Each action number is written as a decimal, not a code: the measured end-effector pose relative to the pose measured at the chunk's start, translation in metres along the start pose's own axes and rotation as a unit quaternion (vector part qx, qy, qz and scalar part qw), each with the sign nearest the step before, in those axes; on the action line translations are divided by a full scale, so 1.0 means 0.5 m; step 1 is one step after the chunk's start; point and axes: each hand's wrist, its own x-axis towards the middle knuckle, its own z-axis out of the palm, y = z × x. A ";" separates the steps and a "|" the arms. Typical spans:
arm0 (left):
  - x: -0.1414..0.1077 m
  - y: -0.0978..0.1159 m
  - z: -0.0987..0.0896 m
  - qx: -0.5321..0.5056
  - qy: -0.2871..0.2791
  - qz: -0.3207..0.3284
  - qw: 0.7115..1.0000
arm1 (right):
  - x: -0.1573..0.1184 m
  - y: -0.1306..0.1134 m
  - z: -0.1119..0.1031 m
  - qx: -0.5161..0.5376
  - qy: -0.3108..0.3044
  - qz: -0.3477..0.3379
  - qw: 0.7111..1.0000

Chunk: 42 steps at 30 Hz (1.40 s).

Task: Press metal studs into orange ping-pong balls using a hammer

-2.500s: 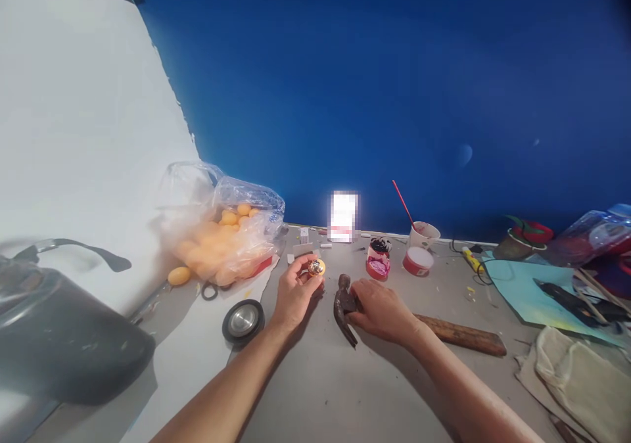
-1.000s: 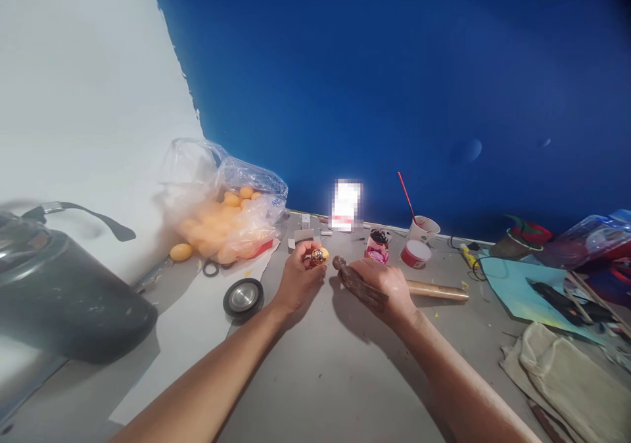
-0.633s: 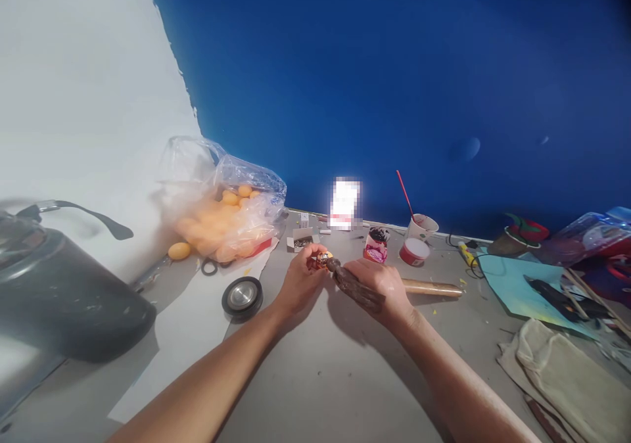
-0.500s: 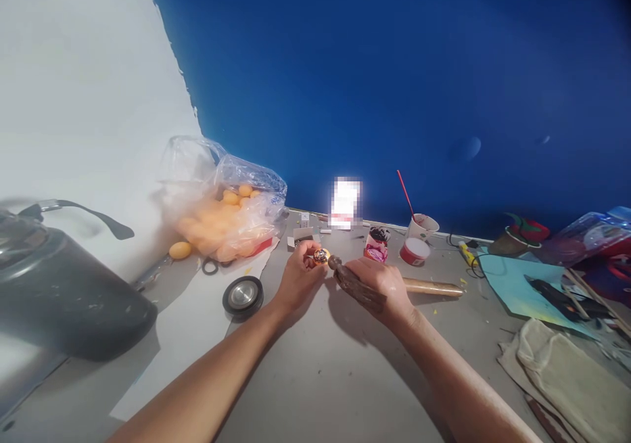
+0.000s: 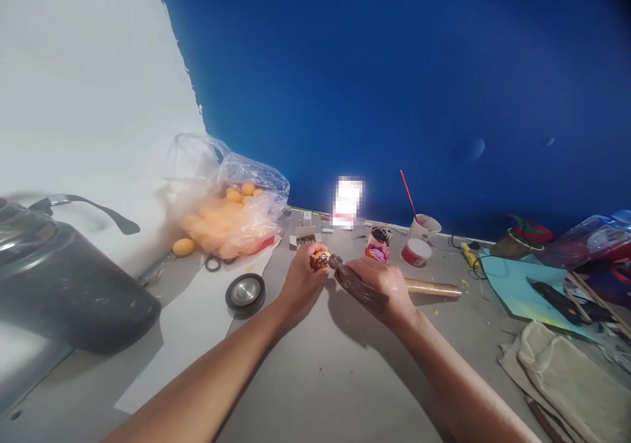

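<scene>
My left hand is closed on a small orange ball with shiny metal bits on its face. My right hand grips a brown hammer, whose rounded end is beside the ball; whether they touch, I cannot tell. The light wooden handle sticks out to the right past my fingers. Just behind my left hand sits a small open box of dark little pieces.
A clear bag of orange balls and a dark container stand left. Near the middle is a round black-rimmed object. Pink-and-black cup, red tub and white cup stand behind my right hand; cloth lies right.
The view has shifted slightly, so the surroundings sit a little further right. More of the open box's contents shows behind my left hand. Both hands keep their holds.
</scene>
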 end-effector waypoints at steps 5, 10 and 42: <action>0.001 -0.008 0.002 0.085 0.008 0.098 0.992 | 0.000 -0.006 -0.008 0.002 -0.029 0.010 1.000; 0.004 -0.025 0.008 0.112 0.017 0.144 0.983 | 0.000 -0.006 0.001 0.001 -0.010 -0.001 1.000; 0.006 -0.002 -0.004 0.088 0.028 0.070 0.993 | -0.001 -0.010 -0.002 -0.013 -0.029 0.015 0.999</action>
